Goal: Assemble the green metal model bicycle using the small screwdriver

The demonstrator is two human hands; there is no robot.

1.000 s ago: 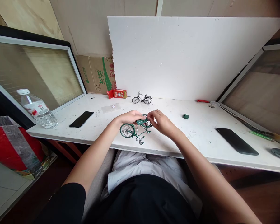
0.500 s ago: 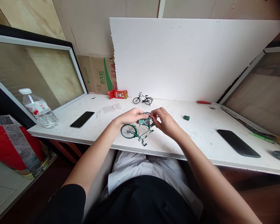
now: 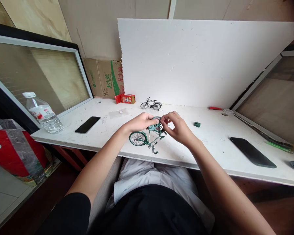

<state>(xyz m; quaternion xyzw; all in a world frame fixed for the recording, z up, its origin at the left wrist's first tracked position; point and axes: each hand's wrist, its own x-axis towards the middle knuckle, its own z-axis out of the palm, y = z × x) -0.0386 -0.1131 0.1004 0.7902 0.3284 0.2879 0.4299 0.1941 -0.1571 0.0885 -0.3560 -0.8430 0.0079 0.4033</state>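
A green model bicycle is tilted over just above the front part of the white table, its handlebar toward me. My left hand is closed around its frame near one wheel, thumb on top. The fingers of my right hand are pinched together at the edge of that same wheel; whether a small part is between them is hidden. A small green block lies on the table to the right of my right hand. Behind my hands stands a black model bicycle.
On the left are a water bottle, a phone and a clear plastic bag. A red box stands at the back. Another phone lies on the right, with a red-handled tool farther back.
The whole view has shifted slightly. The green bicycle has turned a little in my left hand, and my right fingers have shifted slightly at the wheel.
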